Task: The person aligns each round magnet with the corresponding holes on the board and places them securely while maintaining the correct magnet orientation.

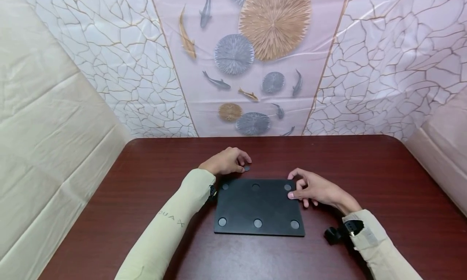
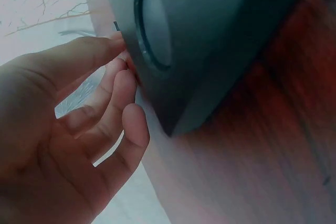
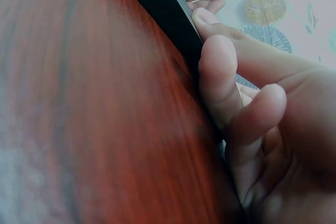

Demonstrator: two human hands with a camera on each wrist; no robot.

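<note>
A black rectangular board (image 1: 259, 205) lies on the table with round spots in two rows. The near-row spots look light grey; the middle one of the far row is dark. Just beyond the far edge, my left hand (image 1: 226, 161) pinches a small grey disc (image 1: 247, 168) at its thumb and fingertips. In the left wrist view the board's corner hides part of those fingertips. At the board's far right corner, my right hand (image 1: 319, 187) grips the edge, thumb on top and fingers around the side. The right wrist view shows that hand's curled fingers (image 3: 218, 59) against the black edge.
The reddish-brown wooden table (image 1: 153, 182) spreads around the board. Behind it hangs a patterned backdrop (image 1: 233, 97) with fish and round motifs, and pale cloth (image 1: 54, 150) covers the left side. A black wrist camera (image 1: 333, 234) sticks out beside the right cuff.
</note>
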